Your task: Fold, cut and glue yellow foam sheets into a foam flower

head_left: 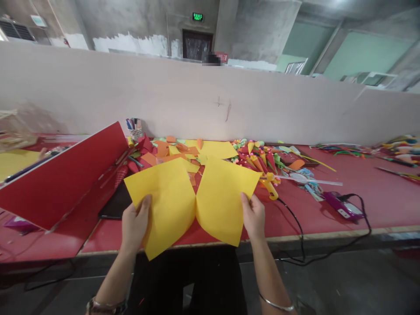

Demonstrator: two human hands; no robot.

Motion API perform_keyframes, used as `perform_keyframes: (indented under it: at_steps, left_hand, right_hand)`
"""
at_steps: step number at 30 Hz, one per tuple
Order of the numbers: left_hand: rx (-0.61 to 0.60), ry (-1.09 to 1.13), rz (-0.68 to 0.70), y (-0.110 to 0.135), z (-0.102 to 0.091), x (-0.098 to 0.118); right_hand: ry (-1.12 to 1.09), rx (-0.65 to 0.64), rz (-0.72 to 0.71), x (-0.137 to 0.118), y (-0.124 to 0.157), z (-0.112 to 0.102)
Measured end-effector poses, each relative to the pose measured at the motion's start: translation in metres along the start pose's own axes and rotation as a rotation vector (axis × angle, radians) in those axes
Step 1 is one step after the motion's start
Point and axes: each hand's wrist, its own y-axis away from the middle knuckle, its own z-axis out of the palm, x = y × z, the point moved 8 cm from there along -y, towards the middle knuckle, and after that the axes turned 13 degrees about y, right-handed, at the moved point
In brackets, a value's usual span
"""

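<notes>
Yellow paper [167, 205] is held up over the near edge of the table. It spreads into a left and a right half that meet at a narrow point in the middle; whether they are still joined there I cannot tell. My left hand [136, 218] pinches the outer edge of the left half, thumb on top. At the outer edge of the right half [225, 201], my right hand [254, 214] grips the paper the same way. Just beyond my right hand lies a yellow glue gun [270, 186] with a black cord.
Coloured paper scraps [160, 148] and small paper cones [259, 159] crowd the back of the red table [331, 183]. A tilted red board [72, 179] stands at left, beside a pen cup [134, 127]. On the right lie a purple power strip [343, 205] and its cord.
</notes>
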Motion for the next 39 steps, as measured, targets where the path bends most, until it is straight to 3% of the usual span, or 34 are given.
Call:
perform_keyframes:
  at_steps: [5, 9, 14, 18, 22, 25, 27, 31, 34, 39]
  left_hand:
    - [0.078, -0.233, 0.147, 0.002, -0.007, 0.019]
    - [0.110, -0.279, 0.175, -0.002, -0.018, 0.018]
    - [0.186, -0.365, 0.186, -0.014, -0.043, 0.014]
    - [0.242, -0.405, 0.194, -0.018, -0.058, 0.020]
    - [0.219, -0.381, 0.176, -0.016, -0.058, 0.027]
    - [0.160, -0.306, 0.149, -0.015, -0.054, 0.025]
    - [0.137, -0.248, 0.131, -0.015, -0.053, 0.023]
    - [0.139, -0.172, 0.067, -0.011, -0.055, 0.020]
    - [0.143, -0.147, 0.017, -0.009, -0.058, 0.017]
    - [0.137, -0.076, -0.065, -0.010, -0.065, 0.003]
  right_hand:
    - [0.078, 0.158, -0.051, -0.001, 0.001, -0.012]
    - [0.152, 0.210, -0.044, 0.006, -0.001, -0.021]
    - [0.240, 0.347, -0.045, 0.010, -0.007, -0.048]
    - [0.237, 0.483, -0.122, -0.009, -0.017, -0.068]
    - [0.184, 0.592, -0.302, -0.051, -0.038, -0.069]
    - [0.248, 0.639, -0.445, -0.083, -0.059, -0.050]
    - [0.331, 0.601, -0.575, -0.102, -0.074, -0.024]
    - [0.533, 0.349, -0.788, -0.117, -0.103, 0.046]
    - [0.647, 0.233, -0.821, -0.115, -0.122, 0.086]
    - [0.737, 0.006, -0.780, -0.104, -0.141, 0.134]
